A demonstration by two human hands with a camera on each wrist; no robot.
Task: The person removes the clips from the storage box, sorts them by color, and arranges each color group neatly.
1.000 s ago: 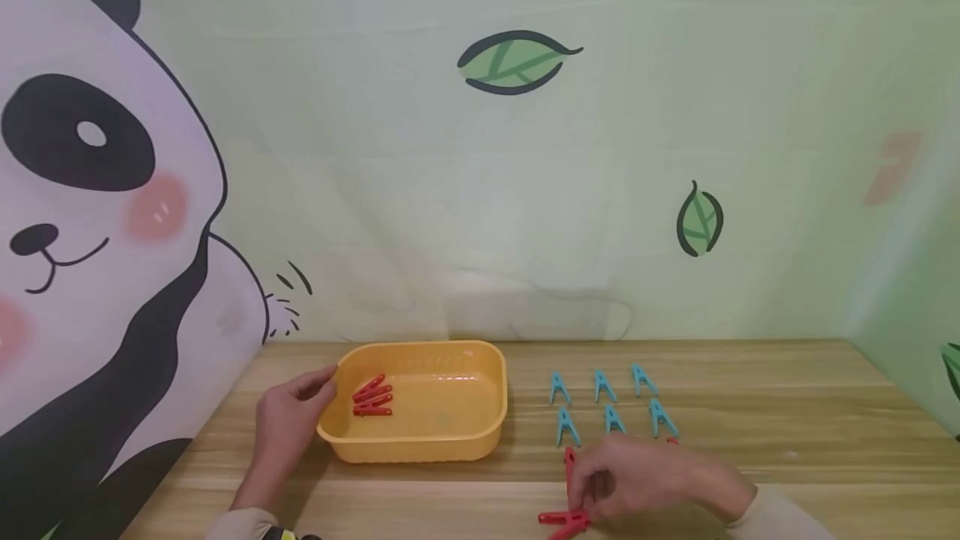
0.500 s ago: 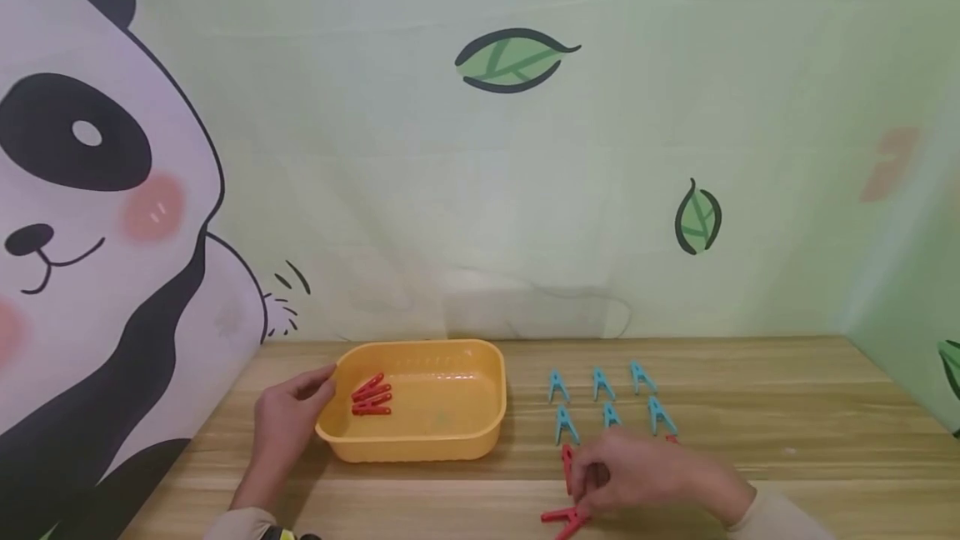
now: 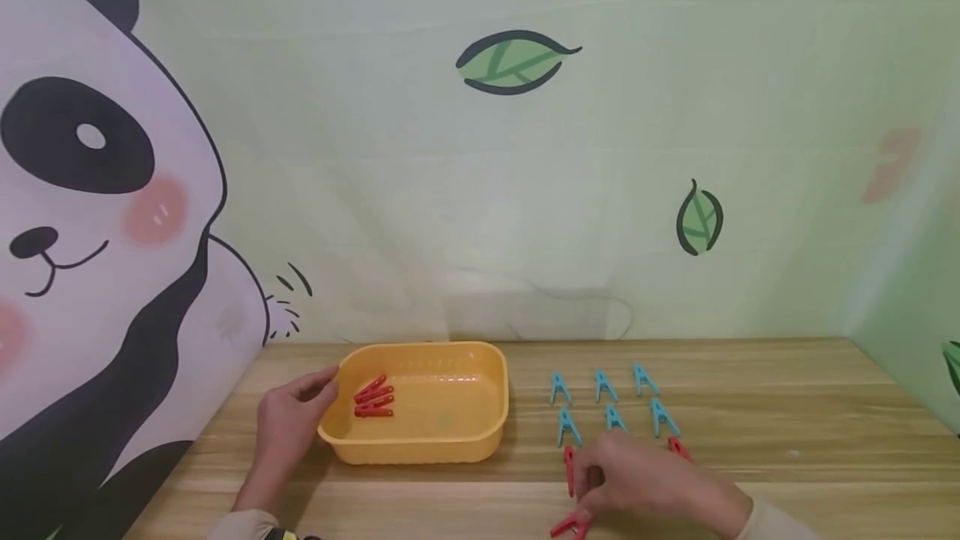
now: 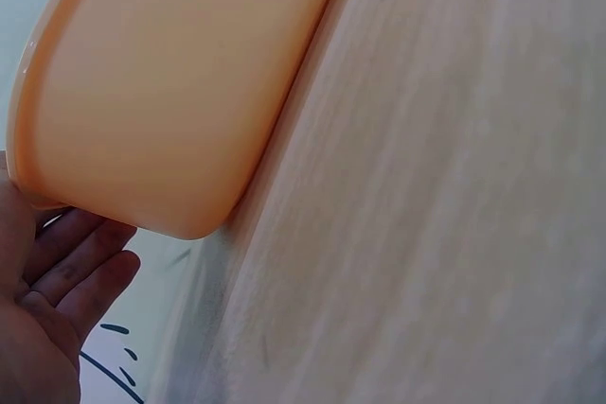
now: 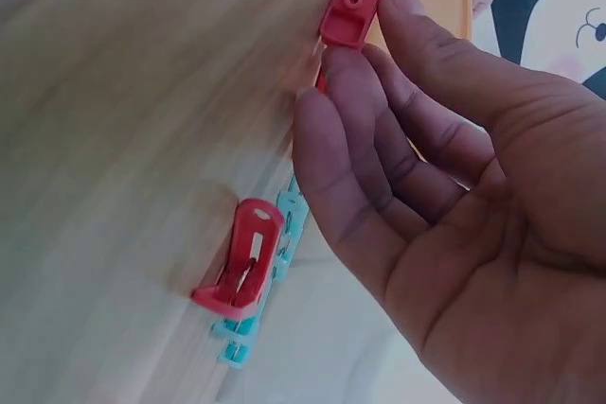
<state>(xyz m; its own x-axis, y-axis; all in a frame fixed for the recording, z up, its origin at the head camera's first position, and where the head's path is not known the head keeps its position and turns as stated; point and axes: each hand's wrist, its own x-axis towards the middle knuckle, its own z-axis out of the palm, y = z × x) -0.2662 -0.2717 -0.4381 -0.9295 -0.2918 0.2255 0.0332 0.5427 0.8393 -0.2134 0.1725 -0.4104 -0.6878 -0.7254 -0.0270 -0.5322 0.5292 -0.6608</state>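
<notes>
My left hand grips the left rim of a yellow-orange plastic basin; in the left wrist view its fingers lie against the outside, beneath the rim. Inside the basin several red clothespins lie at the left. At the front of the table, my right hand pinches a red clothespin by one end between thumb and fingertips. Just beyond that hand, another red clothespin is partly covered by the fingers. A further red clothespin shows behind the knuckles.
Several blue clothespins stand in two rows right of the basin, one partly behind the right hand. The wooden tabletop ends against a pale green wall cloth printed with a panda and leaves.
The pinched red clothespin has turned and shifted slightly right with my right hand. More of the red clothespin behind the knuckles shows. My left hand stays on the basin rim.
</notes>
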